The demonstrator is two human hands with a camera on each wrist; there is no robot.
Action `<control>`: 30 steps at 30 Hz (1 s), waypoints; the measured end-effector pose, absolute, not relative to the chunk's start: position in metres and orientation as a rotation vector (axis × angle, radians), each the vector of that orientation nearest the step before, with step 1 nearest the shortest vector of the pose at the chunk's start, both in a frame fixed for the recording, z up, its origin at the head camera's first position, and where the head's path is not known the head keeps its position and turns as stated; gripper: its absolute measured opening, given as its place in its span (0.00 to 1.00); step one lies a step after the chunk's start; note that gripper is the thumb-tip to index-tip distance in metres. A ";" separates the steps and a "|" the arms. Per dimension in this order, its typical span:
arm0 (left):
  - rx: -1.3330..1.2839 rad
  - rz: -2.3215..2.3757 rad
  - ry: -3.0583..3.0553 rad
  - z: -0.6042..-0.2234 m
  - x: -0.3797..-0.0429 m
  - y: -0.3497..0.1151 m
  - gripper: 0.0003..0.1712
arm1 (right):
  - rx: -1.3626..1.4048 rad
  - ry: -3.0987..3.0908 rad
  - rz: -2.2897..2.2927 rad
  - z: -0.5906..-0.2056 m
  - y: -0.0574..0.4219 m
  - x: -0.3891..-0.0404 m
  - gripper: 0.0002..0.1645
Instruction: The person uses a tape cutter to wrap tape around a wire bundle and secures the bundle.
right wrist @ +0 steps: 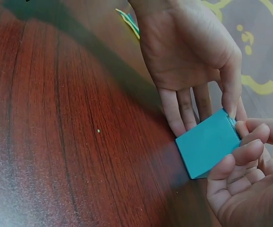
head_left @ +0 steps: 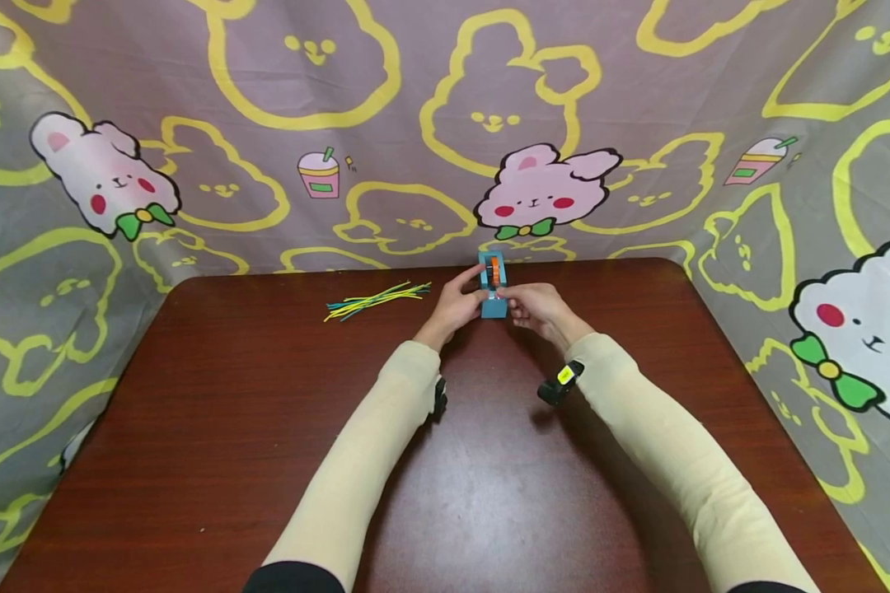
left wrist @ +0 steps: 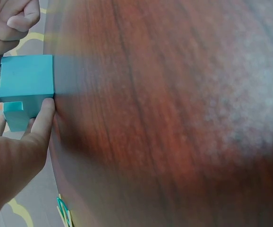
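A teal tape dispenser [head_left: 494,309] with an orange roll core [head_left: 496,270] stands on the table near its far edge. My left hand [head_left: 457,306] grips it from the left, fingers along its side and thumb close to the toothed cutter. From the other side my right hand [head_left: 537,306] reaches in, its thumb and forefinger pinched together at the cutter, where the tape end sits; the other fingers are curled. The right wrist view shows both hands meeting at the cutting edge of the dispenser [right wrist: 208,145]. In the left wrist view, left fingertips press against the dispenser [left wrist: 27,75] near its base.
Thin yellow and teal strips [head_left: 377,301] lie in a loose bundle left of the hands. The dark brown table [head_left: 267,428] is walled at the back and sides by a grey cartoon-print cloth [head_left: 415,148]. Tiny pale specks lie on the tabletop.
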State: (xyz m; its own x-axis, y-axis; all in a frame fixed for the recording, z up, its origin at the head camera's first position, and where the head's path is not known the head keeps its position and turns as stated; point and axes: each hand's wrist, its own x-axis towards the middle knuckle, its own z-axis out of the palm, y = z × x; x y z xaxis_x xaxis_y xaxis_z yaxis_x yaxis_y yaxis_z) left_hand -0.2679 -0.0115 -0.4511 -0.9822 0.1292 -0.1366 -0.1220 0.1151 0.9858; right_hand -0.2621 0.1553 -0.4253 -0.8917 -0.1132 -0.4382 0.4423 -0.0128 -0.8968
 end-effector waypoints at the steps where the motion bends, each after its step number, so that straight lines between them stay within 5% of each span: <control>1: 0.008 1.975 2.194 -0.451 -0.268 -0.011 0.32 | 0.342 1.889 -1.960 -0.425 0.156 -0.262 0.11; 30: -0.005 1.969 2.182 -0.450 -0.269 -0.010 0.31 | 0.363 1.804 -2.016 -0.421 0.156 -0.244 0.08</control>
